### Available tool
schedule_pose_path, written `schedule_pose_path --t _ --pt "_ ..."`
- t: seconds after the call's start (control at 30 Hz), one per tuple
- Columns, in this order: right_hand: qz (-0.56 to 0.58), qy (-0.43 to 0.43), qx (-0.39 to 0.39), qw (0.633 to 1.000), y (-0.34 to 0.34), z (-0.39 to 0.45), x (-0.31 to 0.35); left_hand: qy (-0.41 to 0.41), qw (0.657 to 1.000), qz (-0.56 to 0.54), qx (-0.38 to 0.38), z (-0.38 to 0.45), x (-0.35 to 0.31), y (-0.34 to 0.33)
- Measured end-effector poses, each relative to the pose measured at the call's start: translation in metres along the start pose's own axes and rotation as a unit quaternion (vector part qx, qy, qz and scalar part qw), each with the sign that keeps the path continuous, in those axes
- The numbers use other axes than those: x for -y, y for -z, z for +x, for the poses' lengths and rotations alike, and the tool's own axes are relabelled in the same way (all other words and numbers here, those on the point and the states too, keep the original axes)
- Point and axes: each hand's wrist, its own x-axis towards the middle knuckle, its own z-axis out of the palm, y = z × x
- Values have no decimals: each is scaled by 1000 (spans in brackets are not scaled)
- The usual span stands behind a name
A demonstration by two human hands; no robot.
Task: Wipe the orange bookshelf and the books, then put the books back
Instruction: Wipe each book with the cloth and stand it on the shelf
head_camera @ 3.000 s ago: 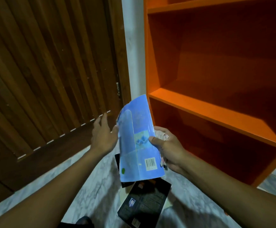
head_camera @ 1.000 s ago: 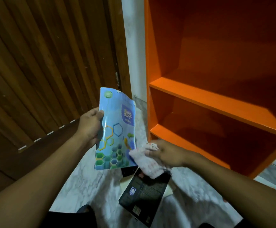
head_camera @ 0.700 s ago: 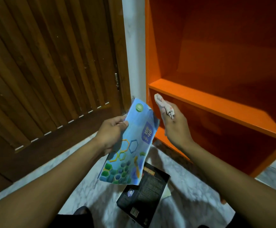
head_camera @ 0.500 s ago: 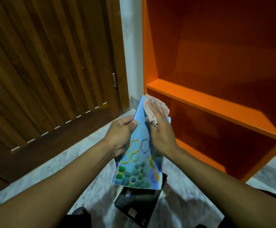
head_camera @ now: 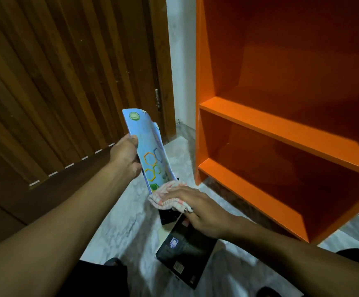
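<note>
Both hands are working low over a pale marble floor [head_camera: 120,228], with the forearms reaching in from the bottom corners. Nearest the viewer, just under the right wrist, a black book [head_camera: 187,251] is lying flat on the floor, apparently on top of at least one more; how many are waiting there cannot be told. The right hand [head_camera: 197,211] is pressing a pale checked cloth [head_camera: 170,197] with fingers laid fairly straight over it, and a fold of cloth is tucked under them, at the bottom edge of a blue book [head_camera: 150,155]. The left hand [head_camera: 127,157], slightly farther out, is gripping that blue book by its edge, thumb over the cover, holding it upright and slightly bowed, its hexagon-patterned front facing right.

Beyond and to the right of the hands, the orange bookshelf [head_camera: 281,129] is standing with every visible shelf bare. Beyond and to the left, a dark wooden slatted door [head_camera: 67,82] is filling the background.

Judging from this, the task is partway through: the books are out and the blue one is being wiped. Whether the shelf itself has been wiped cannot be told. Wiping the books on the floor appears to be outstanding, and no book is back on the shelf yet.
</note>
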Motion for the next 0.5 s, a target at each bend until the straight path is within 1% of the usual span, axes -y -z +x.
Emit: schedule_pose_path --t 0.13,0.2,0.27,0.33,0.4,0.43,0.5 --pt "2 -68 88 994 2 -1 -2 -19 999 2 -36 5 0 12" --pt "-19 -104 129 986 1 -1 -7 -26 999 13 -40 7 -1 16" --pt "-8 -171 137 976 2 0 -14 -36 998 34 -29 7 -3 18" --pt "51 -255 86 962 8 3 -22 -64 996 68 -2 2 -5 16" --pt "98 -333 6 938 19 7 -31 -104 989 100 42 -7 -7 13" --pt "131 -365 -33 921 25 9 -33 -121 983 119 71 -12 -9 12" --pt "194 -398 -98 891 37 14 -40 -141 970 152 127 -20 -11 10"
